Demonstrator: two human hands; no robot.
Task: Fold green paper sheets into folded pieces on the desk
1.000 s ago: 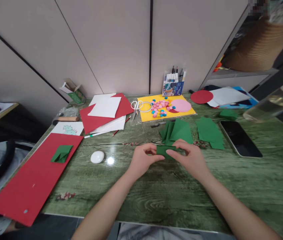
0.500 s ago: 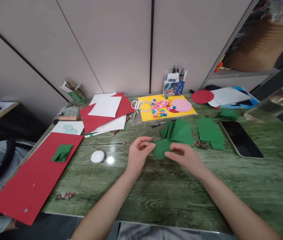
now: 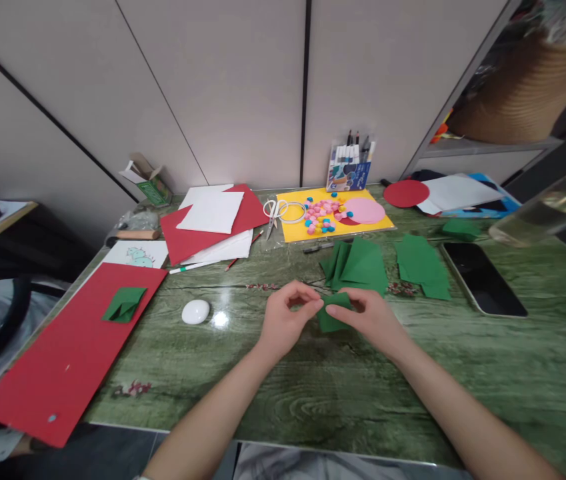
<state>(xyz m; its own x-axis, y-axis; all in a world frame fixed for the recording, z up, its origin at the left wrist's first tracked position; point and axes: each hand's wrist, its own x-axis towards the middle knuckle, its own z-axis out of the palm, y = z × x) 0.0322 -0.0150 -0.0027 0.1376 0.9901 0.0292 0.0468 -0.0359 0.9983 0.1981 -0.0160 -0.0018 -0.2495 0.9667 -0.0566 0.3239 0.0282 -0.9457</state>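
Observation:
Both hands pinch a small green sheet of paper (image 3: 333, 321) above the near middle of the table. My left hand (image 3: 290, 317) has its thumb and fingertips closed at the sheet's upper left corner. My right hand (image 3: 369, 319) grips the right side, thumb on top and fingers behind. Just beyond them lies a stack of folded green paper (image 3: 363, 263). Flat green paper pieces (image 3: 420, 267) rest to its right. Far left, a folded green piece (image 3: 125, 305) sits on a long red sheet (image 3: 73, 353).
Scissors (image 3: 273, 217) and a tape roll (image 3: 293, 212) lie by a yellow sheet (image 3: 293, 231) with small coloured balls (image 3: 323, 212). A white oval object (image 3: 195, 311) is left of my hands. A phone (image 3: 483, 277) and a clear bottle (image 3: 537, 207) are at the right.
My left hand has moved right, closer to my right hand. The green sheet has turned and shifted slightly right and nearer to me.

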